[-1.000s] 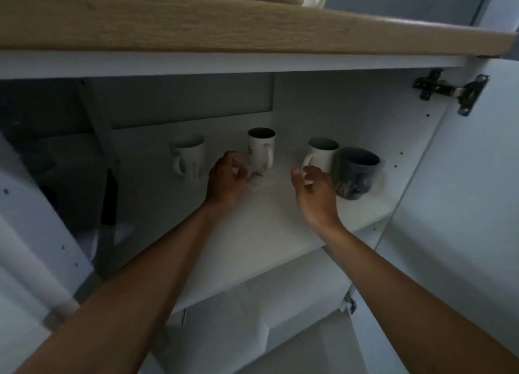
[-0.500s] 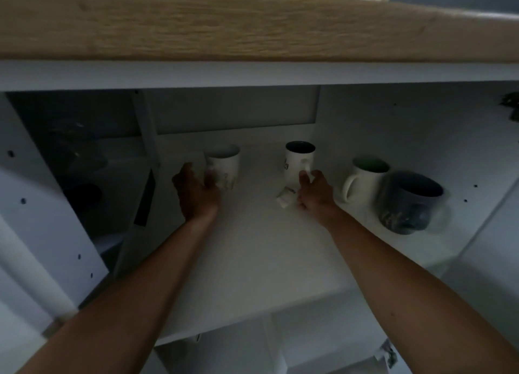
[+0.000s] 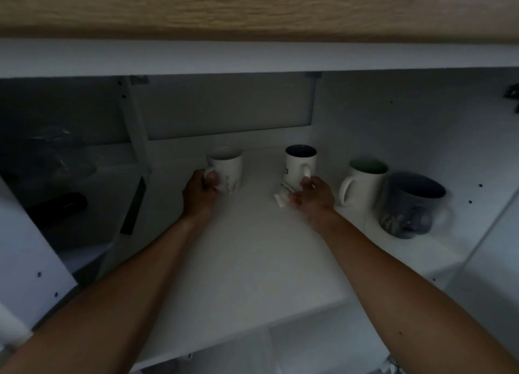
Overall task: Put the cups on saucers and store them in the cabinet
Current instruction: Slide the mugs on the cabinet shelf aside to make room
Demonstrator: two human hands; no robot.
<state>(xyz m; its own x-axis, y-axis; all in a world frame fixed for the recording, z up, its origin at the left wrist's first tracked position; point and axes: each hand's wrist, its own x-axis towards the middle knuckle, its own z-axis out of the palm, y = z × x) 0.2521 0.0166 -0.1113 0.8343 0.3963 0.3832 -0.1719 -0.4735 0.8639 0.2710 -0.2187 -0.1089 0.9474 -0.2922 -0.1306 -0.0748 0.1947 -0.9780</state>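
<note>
Nearest to us, our forearms reach over the white shelf [image 3: 252,261] of the cabinet. Our left hand [image 3: 199,195] closes on the handle of the white cup [image 3: 227,171]. Our right hand [image 3: 314,198] rests half-open at the foot of the dark-lined cup [image 3: 300,164], beside a small white scrap [image 3: 280,199]; whether it grips the cup we cannot tell. No saucers are visible, so we should lift both cups straight up, away from the green-lined mug [image 3: 362,182].

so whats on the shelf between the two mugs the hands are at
In the head view, nothing stands between the left mug and the dark-lined mug: bare white shelf. A small white scrap lies just in front of the dark-lined mug, by the right hand.
</note>
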